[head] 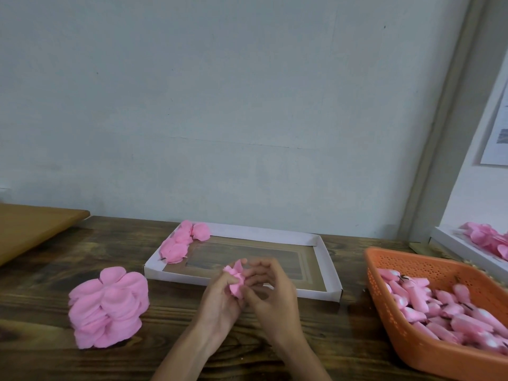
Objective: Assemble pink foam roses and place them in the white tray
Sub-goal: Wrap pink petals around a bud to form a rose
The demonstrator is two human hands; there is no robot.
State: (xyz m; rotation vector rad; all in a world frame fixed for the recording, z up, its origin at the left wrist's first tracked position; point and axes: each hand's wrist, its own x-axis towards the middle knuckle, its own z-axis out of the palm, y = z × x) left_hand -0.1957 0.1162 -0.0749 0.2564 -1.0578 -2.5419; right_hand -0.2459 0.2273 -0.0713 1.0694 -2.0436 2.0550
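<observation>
My hands meet just in front of the near rim of the shallow white cardboard tray (327,270). There is bare tabletop on either side of them: to my left before the tall stack of flat pink foam petals (110,306), to my right before the perforated orange plastic basket (384,298) of rolled pink foam buds (439,312).

My left hand (220,301) curls round the half-made pink foam rose (235,279), and the fingertips of my right hand (270,295) pinch its side. Its petals are soft, crumpled and fanned upward.

A few finished pink foam roses (178,243) lie in the tray's far left corner; the rest of its floor is bare.

The dark, grainy wooden table (41,353) meets a pale grey-blue wall (247,105). A tan board (33,224) lies at far left, and a second white tray of pink pieces (450,246) at far right.
</observation>
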